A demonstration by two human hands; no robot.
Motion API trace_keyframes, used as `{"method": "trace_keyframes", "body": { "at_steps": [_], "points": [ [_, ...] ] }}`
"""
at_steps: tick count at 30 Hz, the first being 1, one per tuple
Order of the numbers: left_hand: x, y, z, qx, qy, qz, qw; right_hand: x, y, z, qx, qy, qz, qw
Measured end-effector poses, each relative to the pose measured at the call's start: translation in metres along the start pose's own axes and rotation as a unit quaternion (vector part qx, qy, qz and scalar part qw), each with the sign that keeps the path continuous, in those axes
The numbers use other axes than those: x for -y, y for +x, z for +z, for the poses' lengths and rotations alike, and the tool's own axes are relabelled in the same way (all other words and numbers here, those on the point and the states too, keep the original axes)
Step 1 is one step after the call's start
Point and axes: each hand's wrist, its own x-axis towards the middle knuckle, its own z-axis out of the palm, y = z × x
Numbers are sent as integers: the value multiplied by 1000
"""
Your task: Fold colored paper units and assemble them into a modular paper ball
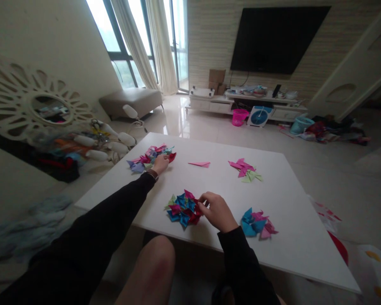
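On the white rectangular tabletop (216, 186), the bare left hand (161, 164) bends over a multicoloured folded-paper pile (137, 165), far left; the right hand (213, 206) curls at a nearer blue-and-red folded-paper cluster (180, 208). I can't tell whether either grips. Such paper looks light, crushable, best pinched along folds.

Your white tabletop (217, 180) carries a mixed-colour paper pile (146, 159) far left, a blue-and-red paper cluster (181, 207) nearer you, pink-and-green pieces (243, 169) far right, blue-and-pink pieces (256, 224) near right, a lone pink fold (202, 164)
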Motion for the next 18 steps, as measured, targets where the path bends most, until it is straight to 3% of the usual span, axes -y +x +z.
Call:
{"method": "trace_keyframes", "body": {
  "at_steps": [5,8,11,14,18],
  "points": [
    [-40,-71,15,87,-125,29,988,-12,-4,-8,-54,-5,48,997],
    [-59,-128,28,177,-343,4,922,-23,-8,-14,-112,-8,98,989],
    [-58,-165,35,203,-383,-27,901,-30,-12,-19,-161,11,141,977],
    [-41,-172,32,225,-306,-24,925,-31,-14,-18,-178,35,158,971],
    [-25,-154,23,284,-163,51,943,-26,-7,-13,-179,52,132,974]
  ]
}}
